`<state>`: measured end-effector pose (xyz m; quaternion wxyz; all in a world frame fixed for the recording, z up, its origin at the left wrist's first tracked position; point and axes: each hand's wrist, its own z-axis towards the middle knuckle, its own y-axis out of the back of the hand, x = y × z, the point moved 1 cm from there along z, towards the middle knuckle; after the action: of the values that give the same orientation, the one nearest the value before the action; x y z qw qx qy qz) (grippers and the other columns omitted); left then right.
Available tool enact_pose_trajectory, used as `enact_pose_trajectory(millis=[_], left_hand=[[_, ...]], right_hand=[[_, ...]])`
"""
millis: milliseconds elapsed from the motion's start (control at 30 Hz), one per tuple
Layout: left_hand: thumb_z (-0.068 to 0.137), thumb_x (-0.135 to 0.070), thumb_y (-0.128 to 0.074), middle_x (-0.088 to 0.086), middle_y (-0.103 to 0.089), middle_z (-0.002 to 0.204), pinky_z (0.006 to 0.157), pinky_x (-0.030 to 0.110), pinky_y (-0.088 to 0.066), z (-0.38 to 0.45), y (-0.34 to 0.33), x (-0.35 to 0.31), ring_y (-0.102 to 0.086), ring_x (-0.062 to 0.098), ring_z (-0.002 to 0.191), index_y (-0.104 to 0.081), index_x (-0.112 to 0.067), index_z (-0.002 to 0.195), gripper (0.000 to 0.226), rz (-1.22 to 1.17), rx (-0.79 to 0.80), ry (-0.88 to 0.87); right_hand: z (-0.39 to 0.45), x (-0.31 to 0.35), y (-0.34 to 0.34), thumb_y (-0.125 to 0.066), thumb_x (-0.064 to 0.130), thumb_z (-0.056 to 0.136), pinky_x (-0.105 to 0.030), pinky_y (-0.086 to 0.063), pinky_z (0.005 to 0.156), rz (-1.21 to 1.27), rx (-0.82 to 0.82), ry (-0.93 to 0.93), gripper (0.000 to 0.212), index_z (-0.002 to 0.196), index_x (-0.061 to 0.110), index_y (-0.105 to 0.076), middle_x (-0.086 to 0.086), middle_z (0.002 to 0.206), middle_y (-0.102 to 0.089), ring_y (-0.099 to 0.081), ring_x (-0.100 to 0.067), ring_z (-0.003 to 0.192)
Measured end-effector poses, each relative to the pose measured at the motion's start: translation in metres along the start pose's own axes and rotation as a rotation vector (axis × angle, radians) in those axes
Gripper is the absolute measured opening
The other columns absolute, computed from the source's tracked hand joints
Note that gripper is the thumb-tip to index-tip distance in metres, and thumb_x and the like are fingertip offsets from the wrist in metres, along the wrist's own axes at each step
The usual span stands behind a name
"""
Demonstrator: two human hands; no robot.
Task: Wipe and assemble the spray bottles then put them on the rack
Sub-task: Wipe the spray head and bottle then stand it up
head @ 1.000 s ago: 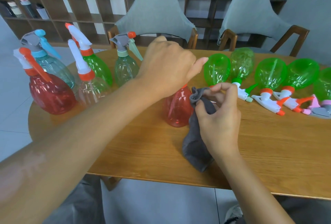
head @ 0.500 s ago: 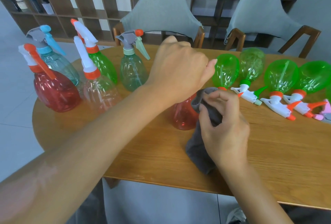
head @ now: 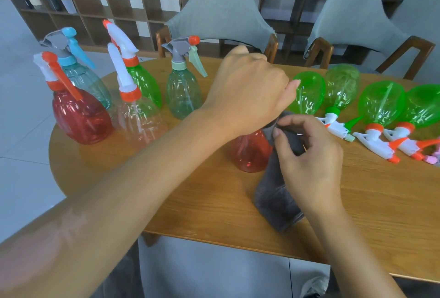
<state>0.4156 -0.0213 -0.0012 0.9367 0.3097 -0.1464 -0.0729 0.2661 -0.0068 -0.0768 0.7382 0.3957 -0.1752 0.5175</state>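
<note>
A red transparent spray bottle [head: 250, 152] stands upright on the wooden table [head: 381, 197]. My left hand [head: 247, 93] grips its top from above, hiding the neck and head. My right hand [head: 307, 155] pinches a grey cloth [head: 276, 200] against the bottle's right side; the cloth hangs down onto the table. Several assembled bottles stand at the left: a red one [head: 81, 114], a clear one [head: 140, 119], a blue-topped one [head: 83, 81], a green one [head: 142, 83] and a pale green one [head: 182, 93].
Several green bottles [head: 381, 105] with white and orange trigger heads [head: 373, 141] lie on their sides at the right. Two grey chairs [head: 221, 14] stand behind the table. A brown shelf unit [head: 95, 9] runs along the back wall.
The view has shifted a little. My right hand with the cloth has slid slightly along the red bottle's side. My left hand stays on the bottle's top.
</note>
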Motion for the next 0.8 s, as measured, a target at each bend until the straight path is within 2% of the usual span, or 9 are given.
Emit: enact_pose_trajectory(millis=[133,233,400,467,567,633,733,800], left_hand=[[0.098,-0.037,-0.041,-0.003,-0.033,0.051,0.067,0.035,-0.027,0.001,0.001,-0.004,-0.049,0.026,0.057,-0.039,-0.023,0.056,0.045,0.0,-0.022,0.011],[0.099,-0.038,-0.04,-0.004,-0.032,0.051,0.066,0.034,-0.028,0.001,0.002,-0.004,-0.04,0.022,0.058,-0.04,-0.024,0.056,0.045,-0.009,0.003,0.035],[0.1,-0.038,-0.044,-0.006,-0.028,0.047,0.065,0.034,-0.028,0.0,0.004,-0.002,-0.039,0.022,0.056,-0.039,-0.022,0.052,0.051,-0.025,0.034,0.067],[0.1,-0.037,-0.045,-0.005,-0.03,0.047,0.067,0.034,-0.029,0.001,0.005,-0.003,-0.04,0.023,0.056,-0.038,-0.022,0.052,0.05,-0.034,0.045,0.07],[0.1,-0.037,-0.046,-0.004,-0.03,0.047,0.071,0.036,-0.03,0.004,0.006,-0.007,-0.037,0.023,0.056,-0.036,-0.022,0.053,0.05,-0.049,0.052,0.072],[0.1,-0.037,-0.047,-0.004,-0.03,0.047,0.074,0.039,-0.037,0.006,0.006,-0.009,-0.036,0.023,0.055,-0.036,-0.023,0.053,0.05,-0.055,0.061,0.079],[0.101,-0.039,-0.046,-0.004,-0.034,0.047,0.079,0.043,-0.041,0.007,0.008,-0.009,-0.037,0.022,0.057,-0.04,-0.024,0.053,0.05,-0.043,0.109,0.099],[0.103,-0.043,-0.039,-0.005,-0.041,0.05,0.085,0.045,-0.041,0.007,0.009,-0.008,-0.043,0.022,0.062,-0.052,-0.022,0.056,0.053,-0.034,0.185,0.127]], right_hand=[[0.0,-0.004,0.004,-0.071,0.005,0.09,-0.018,-0.045,0.088,-0.045,0.113,-0.014,0.022,0.105,0.02,-0.064,0.013,0.101,-0.065,-0.061,-0.002,0.101],[-0.004,-0.006,0.006,-0.071,0.004,0.09,-0.011,-0.041,0.088,-0.056,0.136,-0.037,0.025,0.106,0.022,-0.062,0.015,0.101,-0.065,-0.061,-0.002,0.1],[-0.01,-0.009,0.01,-0.071,0.006,0.091,-0.024,-0.05,0.09,0.007,0.223,-0.176,0.032,0.106,0.029,-0.055,0.018,0.101,-0.066,-0.062,0.001,0.104],[-0.012,-0.015,0.011,-0.073,0.006,0.09,-0.02,-0.049,0.091,-0.018,0.251,-0.207,0.037,0.109,0.03,-0.052,0.019,0.102,-0.064,-0.06,0.003,0.104],[-0.017,-0.025,0.011,-0.075,0.007,0.088,-0.006,-0.042,0.085,-0.077,0.326,-0.233,0.048,0.112,0.036,-0.045,0.021,0.103,-0.062,-0.058,0.008,0.103],[-0.021,-0.029,0.01,-0.074,0.008,0.088,-0.006,-0.041,0.082,-0.11,0.372,-0.252,0.052,0.114,0.04,-0.041,0.02,0.103,-0.062,-0.059,0.006,0.101],[-0.024,-0.031,0.008,-0.073,0.008,0.087,-0.016,-0.041,0.079,-0.133,0.41,-0.269,0.053,0.116,0.038,-0.04,0.017,0.102,-0.061,-0.06,-0.004,0.098],[-0.023,-0.032,0.008,-0.073,0.008,0.086,-0.009,-0.038,0.074,-0.137,0.412,-0.276,0.053,0.115,0.038,-0.04,0.017,0.1,-0.062,-0.059,-0.003,0.093]])
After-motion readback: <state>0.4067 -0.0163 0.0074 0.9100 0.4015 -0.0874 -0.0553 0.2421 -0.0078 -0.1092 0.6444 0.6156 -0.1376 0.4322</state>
